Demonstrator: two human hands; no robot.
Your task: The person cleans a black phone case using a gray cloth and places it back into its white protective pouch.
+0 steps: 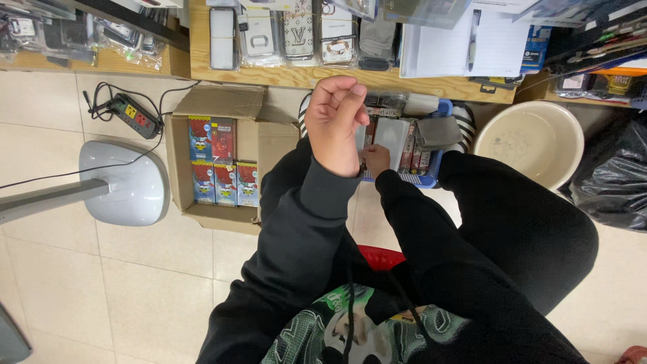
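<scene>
Closest to the camera is the person's own body: black sleeves, black trousers and a printed green-and-white shirt front. From there the left hand rises toward the camera, curled into a loose fist; its grip is closed, but I cannot tell if something small is inside it. The right hand is lower, between the knees, and reaches into a blue basket that stands on the floor. Its fingers touch the small flat boxes packed upright in the basket; whether they already pinch one box I cannot tell, because the left hand hides part of it.

Left of the knees an open cardboard box holds red-and-blue packages in two rows. One side of it shows bare cardboard, so I judge the sorting is only partly done: some packages are placed, and many boxes remain in the basket.

A power strip and the white base of a stand lie on the tiled floor at the left. A cream basin sits at the right, beside a black plastic bag. Above, a wooden shelf carries phone cases in clear packets.
</scene>
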